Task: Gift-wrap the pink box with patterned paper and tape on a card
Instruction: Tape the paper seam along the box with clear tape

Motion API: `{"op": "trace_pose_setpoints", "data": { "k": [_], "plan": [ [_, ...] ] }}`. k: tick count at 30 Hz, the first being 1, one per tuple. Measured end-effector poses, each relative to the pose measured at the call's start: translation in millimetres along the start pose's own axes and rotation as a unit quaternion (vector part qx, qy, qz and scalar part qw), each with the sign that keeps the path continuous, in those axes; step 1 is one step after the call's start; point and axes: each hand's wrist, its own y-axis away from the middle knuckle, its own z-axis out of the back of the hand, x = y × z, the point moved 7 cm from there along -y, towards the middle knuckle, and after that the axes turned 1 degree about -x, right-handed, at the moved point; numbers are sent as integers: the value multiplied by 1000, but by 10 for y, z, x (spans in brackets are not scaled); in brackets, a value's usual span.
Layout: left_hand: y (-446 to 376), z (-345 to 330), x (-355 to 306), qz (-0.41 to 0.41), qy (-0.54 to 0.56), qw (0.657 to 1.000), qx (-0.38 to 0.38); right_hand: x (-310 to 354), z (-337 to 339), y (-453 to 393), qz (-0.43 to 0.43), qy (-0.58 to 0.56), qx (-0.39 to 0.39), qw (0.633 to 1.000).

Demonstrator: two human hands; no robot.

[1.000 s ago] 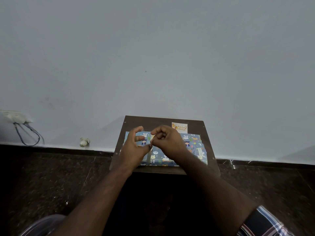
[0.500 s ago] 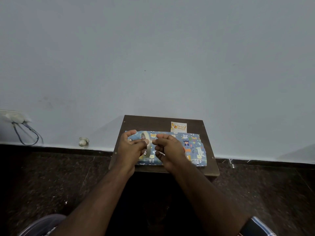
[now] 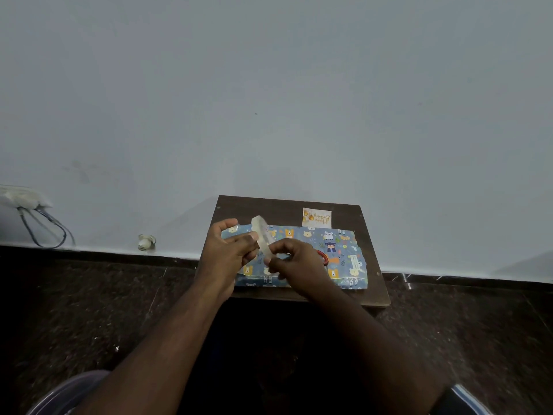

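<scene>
Whereas half a second ago both hands lay low on the parcel with the tape roll flat between them, I now log them lifted, the roll tipped on edge. My reading: a strip is being drawn off, so the seam or the card is next to be fixed; the card is not yet attached.

Items, largest first:

1. Table point(image 3: 372, 283), one. Dark brown; carries everything below.
2. Wrapped box point(image 3: 335, 253), one. Blue animal-patterned paper covers it entirely; no pink shows. Lies across the table's middle, its right end near the right edge.
3. Left hand point(image 3: 229, 254), one. Fingers curled around the tape roll, over the parcel's left end.
4. Right hand point(image 3: 294, 263), one. Fingertips pinched together just below the roll; whether a tape end lies between them I cannot tell.
5. Tape roll point(image 3: 261, 236), one. Clear, held tilted above the parcel.
6. Card point(image 3: 317, 217), one. Pale with gold print, at the table's far edge, touching the parcel's far side.
7. Red object point(image 3: 324, 256), one. Curved, partly hidden behind the right hand; identity uncertain.
</scene>
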Motion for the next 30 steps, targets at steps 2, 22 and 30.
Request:
{"op": "trace_pose_setpoints", "data": {
  "k": [2,22,30],
  "plan": [
    [-58,-6,35,24,16,999,21,11,89,-99,5,27,-20,999],
    [-562,101,589,140,-61,988,31,-199,-51,-1864,31,416,35,908],
    [-476,132,505,135,-37,989,51,-182,-78,-937,-56,-103,-44,992]
  ]
}}
